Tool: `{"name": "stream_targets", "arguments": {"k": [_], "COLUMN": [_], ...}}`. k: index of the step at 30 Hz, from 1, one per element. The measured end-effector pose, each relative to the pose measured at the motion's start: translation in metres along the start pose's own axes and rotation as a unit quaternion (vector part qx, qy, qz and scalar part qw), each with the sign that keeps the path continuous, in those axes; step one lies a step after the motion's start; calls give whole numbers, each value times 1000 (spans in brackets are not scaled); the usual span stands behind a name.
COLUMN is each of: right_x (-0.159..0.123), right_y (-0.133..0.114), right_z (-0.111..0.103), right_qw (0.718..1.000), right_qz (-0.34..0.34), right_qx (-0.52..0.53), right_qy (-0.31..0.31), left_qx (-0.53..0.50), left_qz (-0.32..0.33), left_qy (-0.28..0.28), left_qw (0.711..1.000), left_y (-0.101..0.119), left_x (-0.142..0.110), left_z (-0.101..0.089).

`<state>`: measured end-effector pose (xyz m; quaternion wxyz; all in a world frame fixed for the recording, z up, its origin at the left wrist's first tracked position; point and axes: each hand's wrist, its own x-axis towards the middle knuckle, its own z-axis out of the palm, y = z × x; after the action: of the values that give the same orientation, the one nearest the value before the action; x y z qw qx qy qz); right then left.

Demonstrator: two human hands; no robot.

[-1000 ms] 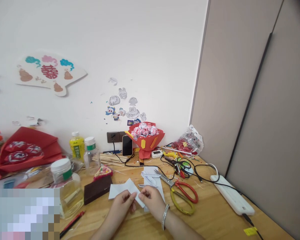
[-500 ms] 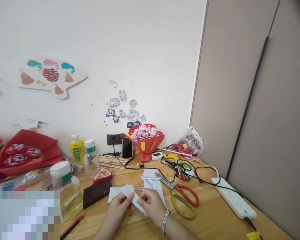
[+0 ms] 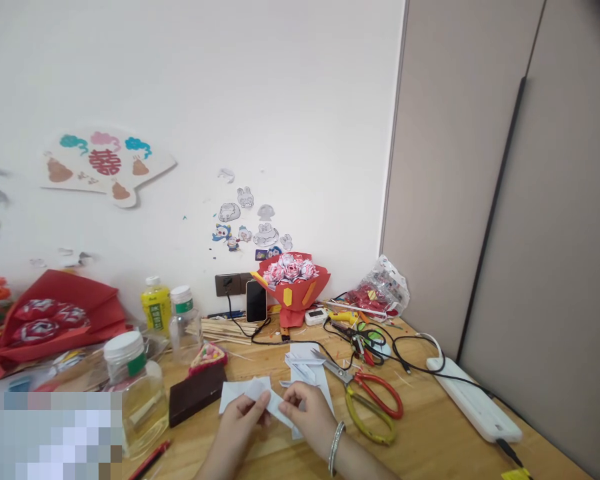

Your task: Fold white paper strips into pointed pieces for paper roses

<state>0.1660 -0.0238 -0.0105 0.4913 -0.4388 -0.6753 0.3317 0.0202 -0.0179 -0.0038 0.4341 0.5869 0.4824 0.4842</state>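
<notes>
A piece of folded white paper [image 3: 279,405] is stretched between my two hands above the wooden table. My left hand [image 3: 246,412] pinches its left part between thumb and fingers. On the other side, the thumb and fingertips of my right hand [image 3: 307,410] are closed on its right edge; a silver bracelet circles that wrist. Another white sheet [image 3: 231,395] shows just behind my left hand. Past my right hand lie further white papers [image 3: 305,363], some folded into strips. Scissors [image 3: 370,403] with one red and one yellow handle rest to the right, their blades touching those papers.
To the left stand a lidded jar [image 3: 143,413] with yellowish liquid, a dark brown box [image 3: 197,393] and a red pen [image 3: 150,460]. A red-wrapped bouquet [image 3: 293,280], a phone [image 3: 256,301] and cables are at the back. A white power strip [image 3: 475,400] lies right.
The whole view has shifted slightly, so everything sits a little lower in the picture. Both hands keep their pinch on the folded paper, with only slight finger movement.
</notes>
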Motion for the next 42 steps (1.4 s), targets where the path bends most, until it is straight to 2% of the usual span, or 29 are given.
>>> {"name": "stream_targets", "arguments": {"k": [5, 13, 20, 24, 26, 29, 33, 42], "right_x": [0, 0, -2, -2, -2, 0, 0, -1], "right_y": [0, 2, 3, 3, 2, 2, 2, 6], "right_z": [0, 1, 2, 3, 2, 0, -1, 4], "right_qw": [1000, 1000, 1000, 1000, 1000, 1000, 1000, 999], "right_qz": [-2, -7, -14, -17, -17, -23, -29, -25], "right_qx": [-3, -5, -5, 2, 2, -1, 0, 23], "right_qy": [-9, -14, -23, -25, -17, -6, 4, 2], "left_qx": [-86, -143, -179, -207, -192, -102, -19, 94], "left_qz": [-8, -17, -26, -20, -29, -48, -25, 28], "left_qy": [-9, -18, -3, -24, -34, -46, -88, -22], "left_qw": [996, 989, 983, 978, 980, 993, 996, 995], "left_y": [0, 3, 4, 0, -3, -7, -11, -13], "left_x": [2, -1, -1, 1, 3, 4, 0, -2], "left_z": [-3, -2, -6, -6, -4, 2, 10, 10]}}
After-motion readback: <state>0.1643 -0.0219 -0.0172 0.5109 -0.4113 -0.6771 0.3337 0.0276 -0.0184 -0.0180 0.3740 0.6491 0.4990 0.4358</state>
